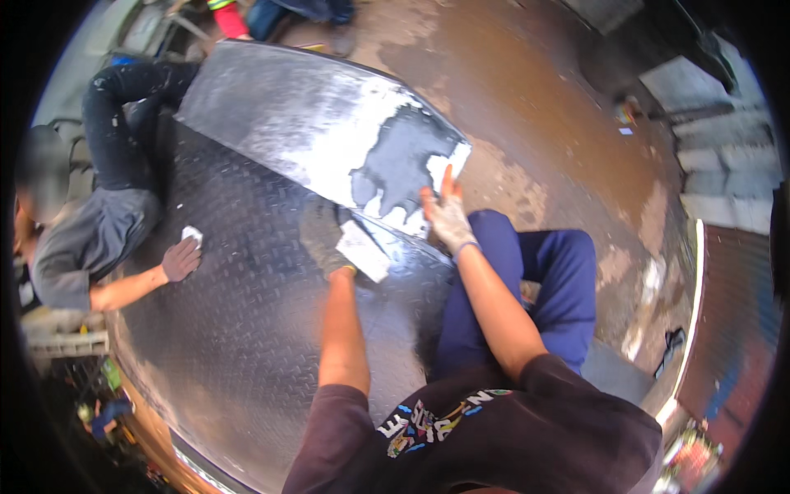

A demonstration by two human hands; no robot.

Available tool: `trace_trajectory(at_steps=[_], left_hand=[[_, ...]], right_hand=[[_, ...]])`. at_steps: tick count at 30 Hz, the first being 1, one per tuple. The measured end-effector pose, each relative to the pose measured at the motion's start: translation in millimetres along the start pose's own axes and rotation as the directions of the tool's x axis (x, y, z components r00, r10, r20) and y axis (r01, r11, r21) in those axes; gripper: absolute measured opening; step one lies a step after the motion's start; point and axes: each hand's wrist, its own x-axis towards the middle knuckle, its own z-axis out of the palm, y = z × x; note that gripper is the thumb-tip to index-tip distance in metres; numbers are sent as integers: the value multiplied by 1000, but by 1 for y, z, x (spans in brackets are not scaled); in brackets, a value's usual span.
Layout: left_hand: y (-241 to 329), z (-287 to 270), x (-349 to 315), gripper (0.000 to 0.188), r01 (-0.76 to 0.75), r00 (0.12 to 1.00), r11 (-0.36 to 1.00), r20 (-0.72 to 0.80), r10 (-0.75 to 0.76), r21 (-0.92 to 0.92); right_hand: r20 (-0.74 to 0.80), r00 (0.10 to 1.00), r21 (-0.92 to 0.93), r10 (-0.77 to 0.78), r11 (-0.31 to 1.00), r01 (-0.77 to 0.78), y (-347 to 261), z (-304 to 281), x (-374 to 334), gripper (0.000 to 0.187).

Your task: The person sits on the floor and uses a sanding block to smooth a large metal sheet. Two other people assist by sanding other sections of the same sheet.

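Observation:
A long flat metal panel (271,115), grey and shiny, lies across the dark diamond-plate surface (247,239). Its near end carries a matt dark grey patch with an uneven edge. My right hand (449,216), in a pale glove with bare fingertips, rests at the panel's near right corner, fingers stretched out. On the panel's near side is my left hand (322,235), in a dark, motion-blurred glove. It grips a pale rectangular sheet (363,251) by one side, just off the panel's edge; the left fingers are partly hidden.
At the left a co-worker in grey (99,239) sits with a gloved hand (181,259) on the plate, holding a small white piece (192,235). Another person's red sleeve (230,20) touches the panel's far end. Brown stained floor (527,99) lies to the right.

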Motion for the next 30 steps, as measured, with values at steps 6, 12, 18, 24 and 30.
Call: trace_trajectory(at_steps=[6,12,18,24,30], left_hand=[[9,-5,17,34,-34,999,999,2,34,-7],[-4,-4,9,36,-41,995,999,-95,38,-24],[4,-6,13,36,-19,998,997,-57,15,-77],[-5,2,8,39,-3,1000,1000,-10,3,-28],[15,-13,16,37,9,1000,997,-14,-10,-73]], right_hand=[[-87,962,-339,-258,916,215,-1,-3,-4,82],[119,838,-329,-533,775,540,-45,26,-103,58],[343,816,-447,-465,683,577,-33,62,-121,87],[360,875,-541,-324,691,479,-54,72,-120,92],[184,874,-270,-449,832,484,-27,63,-99,80]])
